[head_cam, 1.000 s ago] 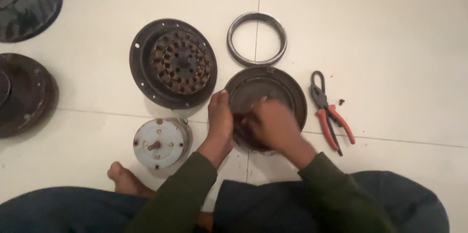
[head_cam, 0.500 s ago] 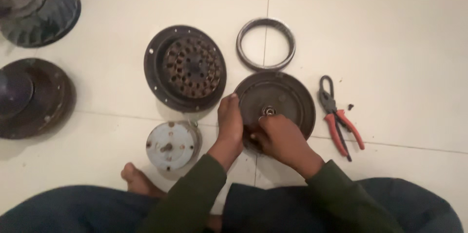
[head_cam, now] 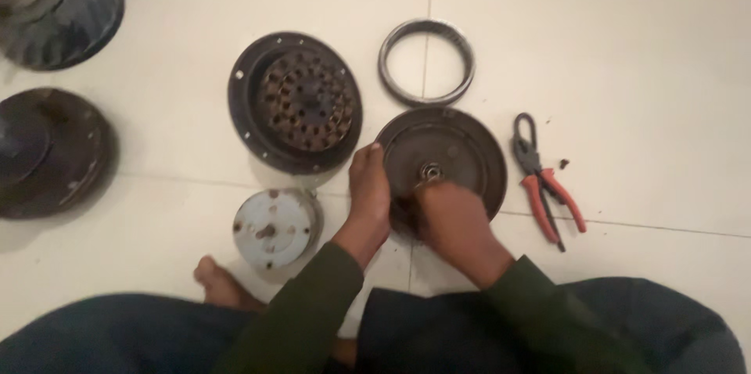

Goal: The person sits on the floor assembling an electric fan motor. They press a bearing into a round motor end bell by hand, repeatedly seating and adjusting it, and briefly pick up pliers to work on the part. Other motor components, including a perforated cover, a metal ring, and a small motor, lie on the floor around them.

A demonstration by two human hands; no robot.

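Note:
A dark round motor cover [head_cam: 454, 147] with a small bearing at its centre lies on the tiled floor in front of me. My left hand [head_cam: 369, 190] rests on its left rim, fingers together and pointing away from me. My right hand [head_cam: 450, 217] covers its near edge, fingers curled toward the centre bearing. Whether the right fingers pinch anything is hidden.
A dark disc with a rusty perforated core [head_cam: 296, 102] lies to the left, a metal ring [head_cam: 427, 61] beyond, a small silver round part [head_cam: 272, 227] near my bare foot [head_cam: 219, 284]. Red-handled pliers [head_cam: 544, 182] lie right. Two dark domed housings [head_cam: 47, 151] sit far left.
The view has shifted slightly. My right hand has slid back from the centre, uncovering the bearing. My left hand stays on the cover's left rim.

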